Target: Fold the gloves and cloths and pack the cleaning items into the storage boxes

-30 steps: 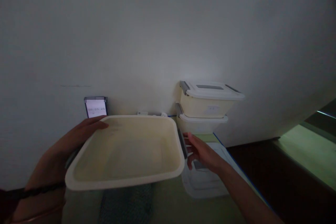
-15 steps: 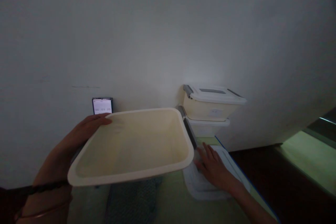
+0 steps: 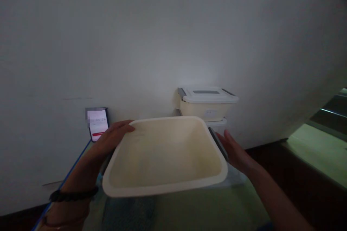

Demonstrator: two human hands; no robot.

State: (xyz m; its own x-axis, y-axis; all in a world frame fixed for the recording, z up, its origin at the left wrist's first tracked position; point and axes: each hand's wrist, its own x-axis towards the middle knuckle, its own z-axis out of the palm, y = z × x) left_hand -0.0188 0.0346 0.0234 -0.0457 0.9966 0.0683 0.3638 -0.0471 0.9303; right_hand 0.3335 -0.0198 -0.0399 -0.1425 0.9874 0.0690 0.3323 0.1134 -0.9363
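Note:
A cream plastic storage box (image 3: 165,151) with no lid is tilted so that its bare inside faces me. My left hand (image 3: 116,137) grips its left end, thumb over the rim and the other fingers hidden behind. At the opposite end, my right hand (image 3: 235,151) lies against the grey latch (image 3: 218,143), thumb raised and fingers partly hidden behind the box. Under the right side of the box, a whitish lid (image 3: 234,177) lies on the green table and shows only in part.
Against the wall stands a lidded cream box (image 3: 208,110) stacked on another box (image 3: 221,124). A phone (image 3: 97,124) with a lit screen leans on the wall at the left. A dark textured cloth or mat (image 3: 128,213) lies on the green tabletop (image 3: 200,209).
The storage box has moved to the right with my left hand. My right hand has risen from over the lid to the box's right latch. The view has shifted a little.

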